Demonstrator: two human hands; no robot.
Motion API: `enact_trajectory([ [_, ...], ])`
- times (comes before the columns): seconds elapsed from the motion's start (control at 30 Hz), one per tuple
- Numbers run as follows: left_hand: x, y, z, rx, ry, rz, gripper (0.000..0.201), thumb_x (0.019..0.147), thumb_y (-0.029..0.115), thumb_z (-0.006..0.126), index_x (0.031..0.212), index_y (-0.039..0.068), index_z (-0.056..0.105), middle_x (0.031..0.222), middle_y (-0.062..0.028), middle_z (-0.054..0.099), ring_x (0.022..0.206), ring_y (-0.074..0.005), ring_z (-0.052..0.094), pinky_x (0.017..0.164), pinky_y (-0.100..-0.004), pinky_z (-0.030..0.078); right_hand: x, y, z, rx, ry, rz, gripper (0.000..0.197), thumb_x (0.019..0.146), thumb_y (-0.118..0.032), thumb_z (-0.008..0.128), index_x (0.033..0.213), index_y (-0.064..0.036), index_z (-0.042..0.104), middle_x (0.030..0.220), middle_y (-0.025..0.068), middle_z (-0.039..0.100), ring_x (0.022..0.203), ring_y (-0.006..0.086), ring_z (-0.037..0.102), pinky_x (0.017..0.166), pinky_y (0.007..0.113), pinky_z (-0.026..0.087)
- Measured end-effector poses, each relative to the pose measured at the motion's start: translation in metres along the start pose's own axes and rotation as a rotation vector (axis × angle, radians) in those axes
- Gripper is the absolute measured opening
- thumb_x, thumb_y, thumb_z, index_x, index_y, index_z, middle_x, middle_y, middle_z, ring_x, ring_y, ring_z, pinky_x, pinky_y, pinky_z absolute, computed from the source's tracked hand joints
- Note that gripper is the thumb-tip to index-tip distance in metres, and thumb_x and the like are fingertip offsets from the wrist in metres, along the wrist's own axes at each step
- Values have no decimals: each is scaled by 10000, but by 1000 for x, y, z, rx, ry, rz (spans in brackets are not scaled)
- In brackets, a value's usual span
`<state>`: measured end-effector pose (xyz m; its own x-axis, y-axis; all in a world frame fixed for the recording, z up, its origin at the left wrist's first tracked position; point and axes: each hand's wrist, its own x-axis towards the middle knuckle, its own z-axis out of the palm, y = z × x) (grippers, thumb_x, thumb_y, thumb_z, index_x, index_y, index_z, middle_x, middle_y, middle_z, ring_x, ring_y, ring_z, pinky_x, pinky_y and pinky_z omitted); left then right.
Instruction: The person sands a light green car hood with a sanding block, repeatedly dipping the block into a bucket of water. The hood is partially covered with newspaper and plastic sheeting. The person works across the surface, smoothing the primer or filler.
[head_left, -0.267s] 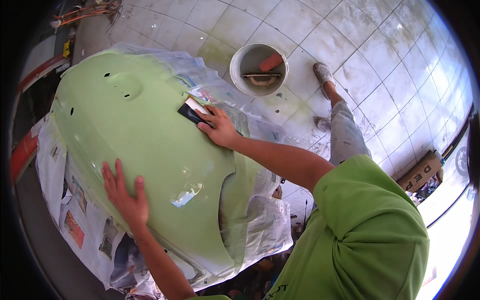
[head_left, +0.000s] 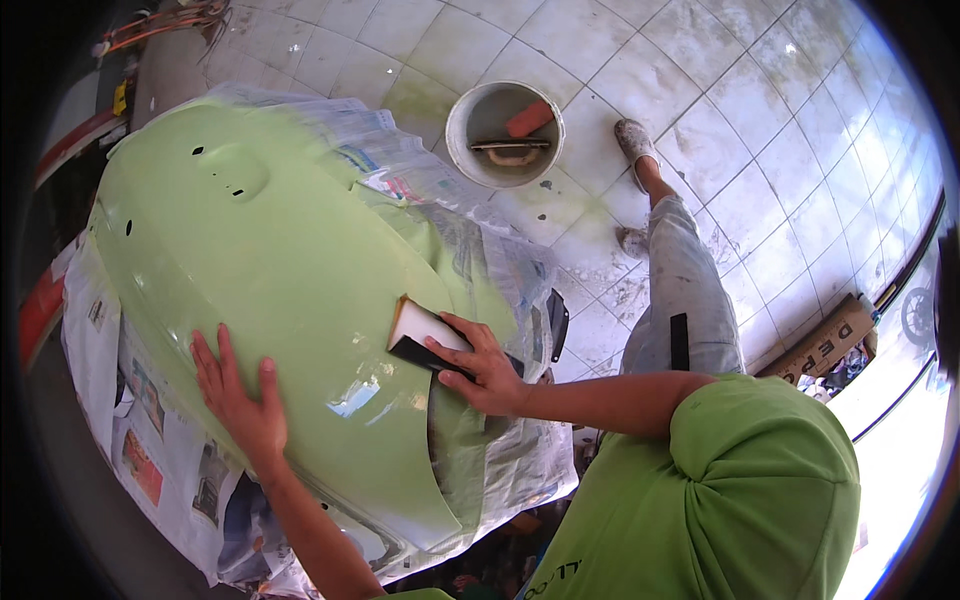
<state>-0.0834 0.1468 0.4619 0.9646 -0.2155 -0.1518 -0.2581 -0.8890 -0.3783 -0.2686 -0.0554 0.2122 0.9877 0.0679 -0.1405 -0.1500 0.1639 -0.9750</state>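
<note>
A large curved car body panel (head_left: 270,250), coated light green, lies in front of me with a few small dark holes at its far left end. My left hand (head_left: 242,398) rests flat on the panel's near left side, fingers spread. In my right hand (head_left: 485,370) is a black-and-white sanding block (head_left: 425,333). The fingers lie over the block's top and the thumb is along its near side. The block sits on the panel's right part, beside the cut-out edge; its underside is hidden.
Newspaper and plastic sheeting (head_left: 530,450) surround the panel. Beyond it on the tiled floor (head_left: 640,70) stands a white bucket (head_left: 480,108) holding a red block (head_left: 530,118) and a handled tool (head_left: 508,150). My legs are to the right, near a cardboard box (head_left: 825,340).
My right hand has drawn the sanding block toward me along the panel's right side, from its far edge to near the cut-out. My left hand stays in place on the panel.
</note>
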Motion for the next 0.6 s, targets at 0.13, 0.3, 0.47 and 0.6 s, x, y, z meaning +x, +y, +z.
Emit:
enact_trajectory([
  [0.13,11,5,-8,-4,23,25,714,1008,501,610,1615,160,453,1726,-169,297,1594,-380,267,1261,-598,214,139,50,8,15,91,-21,498,989,-284,671,1481,-215,634,1562,250,467,1396,432,452,1171,504,371],
  [0.3,19,4,4,-34,35,63,712,1012,502,608,1614,156,454,1719,-181,307,1589,-388,276,1261,-595,216,127,49,0,-74,64,-70,496,994,-291,664,1482,-208,635,1571,246,462,1349,435,494,1176,499,369],
  [0.47,0,2,-4,-24,17,28,708,1016,508,605,1609,148,463,1709,-197,321,1582,-398,287,1258,-596,225,17,2,-3,11,-99,-38,527,1009,-288,652,1528,-215,599,1644,217,388,1401,419,466,1217,516,322],
  [0.6,16,4,-5,-41,42,83,708,1011,501,613,1608,149,465,1710,-196,320,1582,-400,287,1259,-591,226,164,52,1,-59,57,-147,491,1016,-293,636,1500,-210,622,1600,236,440,1351,424,488,1174,494,368],
])
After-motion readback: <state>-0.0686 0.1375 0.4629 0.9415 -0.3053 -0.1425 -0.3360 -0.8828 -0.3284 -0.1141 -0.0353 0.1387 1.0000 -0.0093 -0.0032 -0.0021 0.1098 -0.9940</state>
